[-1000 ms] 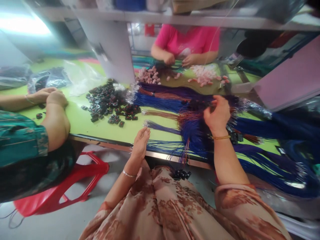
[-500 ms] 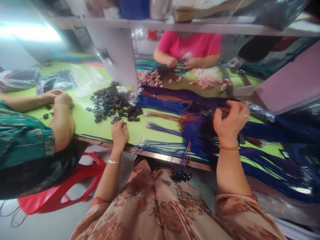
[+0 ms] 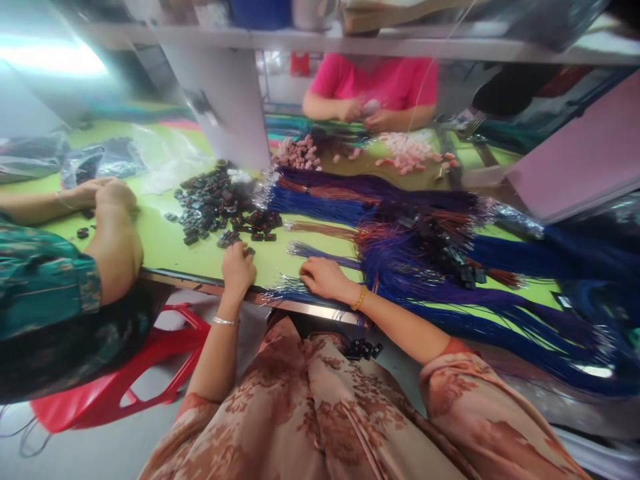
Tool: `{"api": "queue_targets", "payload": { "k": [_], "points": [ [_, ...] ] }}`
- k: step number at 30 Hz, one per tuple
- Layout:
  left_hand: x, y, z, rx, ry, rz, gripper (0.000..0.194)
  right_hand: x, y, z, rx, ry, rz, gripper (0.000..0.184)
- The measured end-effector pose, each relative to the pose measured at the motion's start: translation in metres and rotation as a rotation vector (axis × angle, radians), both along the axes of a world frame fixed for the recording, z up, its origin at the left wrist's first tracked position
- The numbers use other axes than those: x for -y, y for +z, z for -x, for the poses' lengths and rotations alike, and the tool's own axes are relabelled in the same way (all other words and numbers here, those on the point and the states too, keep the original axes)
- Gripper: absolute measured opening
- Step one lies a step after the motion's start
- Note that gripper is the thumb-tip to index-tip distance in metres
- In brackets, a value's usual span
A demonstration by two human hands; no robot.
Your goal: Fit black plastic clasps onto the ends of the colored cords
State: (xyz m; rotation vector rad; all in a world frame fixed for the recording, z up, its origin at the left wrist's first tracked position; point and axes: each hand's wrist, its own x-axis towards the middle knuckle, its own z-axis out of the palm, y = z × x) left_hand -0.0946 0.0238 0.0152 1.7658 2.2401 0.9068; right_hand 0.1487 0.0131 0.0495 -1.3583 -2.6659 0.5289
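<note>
My left hand (image 3: 239, 270) is closed at the table's front edge, its fingertips pinching a small black connector housing (image 3: 249, 251). Right beyond it lies a loose heap of black connector housings (image 3: 213, 200), some with red marks. My right hand (image 3: 327, 277) is low over the table, fingers curled down at the metal-tipped ends of the blue wires (image 3: 287, 288). Its fingertips look pinched on a wire there, though the contact is partly hidden. Bundles of blue wires (image 3: 320, 208) and brown wires (image 3: 325, 230) lie to the right, with black housings (image 3: 467, 270) among them.
To the left, a co-worker's hands (image 3: 107, 193) are over the table beside a red stool (image 3: 125, 373). Across the table a person in pink (image 3: 373, 87) works near pink pieces (image 3: 407, 153). A shelf (image 3: 380, 45) crosses above; a white upright panel (image 3: 220, 100) stands behind the heap.
My right hand has moved left and nearer to me, from above the dark wire bundle to the blue wire ends. My left hand has stayed almost still with the housing.
</note>
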Motion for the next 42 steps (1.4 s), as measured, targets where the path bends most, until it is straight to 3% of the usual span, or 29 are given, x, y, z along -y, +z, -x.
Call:
{"api": "queue_targets", "payload": {
  "k": [5,11,17,22,27,42],
  "points": [
    [0.008,-0.005,-0.009,0.311,-0.090,-0.066,0.028,-0.006,0.000,0.012,0.081,0.045,-0.006,0.020],
    [0.023,0.001,-0.037,1.076,-0.135,-0.119,0.032,-0.008,0.004,0.014,0.137,0.103,-0.027,0.019],
    [0.034,0.012,-0.047,1.398,-0.127,-0.046,0.033,-0.010,0.006,0.009,-0.193,0.012,0.022,0.012],
    [0.038,0.013,-0.044,1.559,-0.092,-0.030,0.036,-0.011,0.003,0.018,-0.578,-0.052,0.195,0.008],
    [0.044,0.014,-0.052,1.672,-0.125,0.081,0.031,-0.008,0.000,0.022,-0.760,-0.054,0.321,0.010],
    [0.048,0.014,-0.067,1.780,-0.215,0.187,0.026,0.003,0.005,0.014,-0.624,-0.107,0.122,0.019]
  ]
}}
